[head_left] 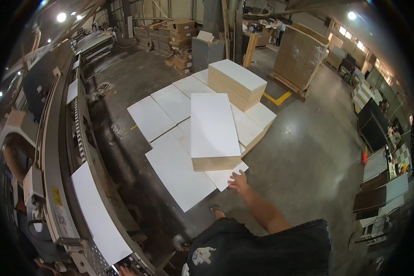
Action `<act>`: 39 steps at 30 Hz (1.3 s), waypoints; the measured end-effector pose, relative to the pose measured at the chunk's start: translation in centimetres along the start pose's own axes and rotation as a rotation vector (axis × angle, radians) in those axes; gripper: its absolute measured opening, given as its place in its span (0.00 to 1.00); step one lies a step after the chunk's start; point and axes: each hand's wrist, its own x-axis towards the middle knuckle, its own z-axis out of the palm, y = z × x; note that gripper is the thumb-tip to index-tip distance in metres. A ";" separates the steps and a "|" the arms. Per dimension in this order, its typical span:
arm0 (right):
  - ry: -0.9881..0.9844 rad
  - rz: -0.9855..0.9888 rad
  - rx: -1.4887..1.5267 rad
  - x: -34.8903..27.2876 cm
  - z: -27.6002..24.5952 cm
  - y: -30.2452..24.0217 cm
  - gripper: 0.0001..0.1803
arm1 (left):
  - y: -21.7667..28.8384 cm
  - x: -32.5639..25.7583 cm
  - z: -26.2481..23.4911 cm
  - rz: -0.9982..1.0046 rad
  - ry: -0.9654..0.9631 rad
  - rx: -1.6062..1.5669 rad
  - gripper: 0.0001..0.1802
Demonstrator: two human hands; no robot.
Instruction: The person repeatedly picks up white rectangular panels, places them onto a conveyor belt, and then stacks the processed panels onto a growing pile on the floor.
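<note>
My right hand (237, 180) reaches forward with its fingers spread, at the near right corner of a low white panel (221, 178). Whether the fingertips touch that panel I cannot tell. Just beyond it stands a stack of white-topped boards (215, 126) with tan edges. Only a little of my left hand (126, 271) shows at the lower edge, beside the near end of a long white board (99, 216) lying on the edge of a machine (60, 198). Its finger pose is cut off by the picture's edge.
A taller stack of boards (237, 85) stands behind, on a layer of white panels (154, 117). A large white panel (179, 170) juts out near my feet. Wrapped sheets (299, 57) stand on a pallet at the back right. Cartons (181, 37) are piled behind; leaning panels (375, 198) line the right.
</note>
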 end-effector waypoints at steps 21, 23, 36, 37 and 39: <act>0.143 -0.123 -0.140 6.5 1.9 -5.5 0.34 | -4.4 -28.2 7.4 0.175 -0.598 0.141 0.19; 0.099 -0.114 -0.243 7.4 1.6 -4.8 0.31 | -4.7 -28.7 7.9 0.154 -0.616 0.104 0.19; -0.164 0.254 0.081 10.3 3.4 -4.6 0.29 | -2.3 -34.7 18.0 -0.204 -0.960 0.048 0.14; -0.180 0.246 0.061 9.9 3.0 -4.0 0.27 | -2.5 -35.7 19.6 -0.238 -0.999 0.095 0.14; -0.236 0.237 -0.046 8.6 1.8 -1.7 0.24 | -4.5 -37.1 21.5 -0.317 -1.062 0.154 0.17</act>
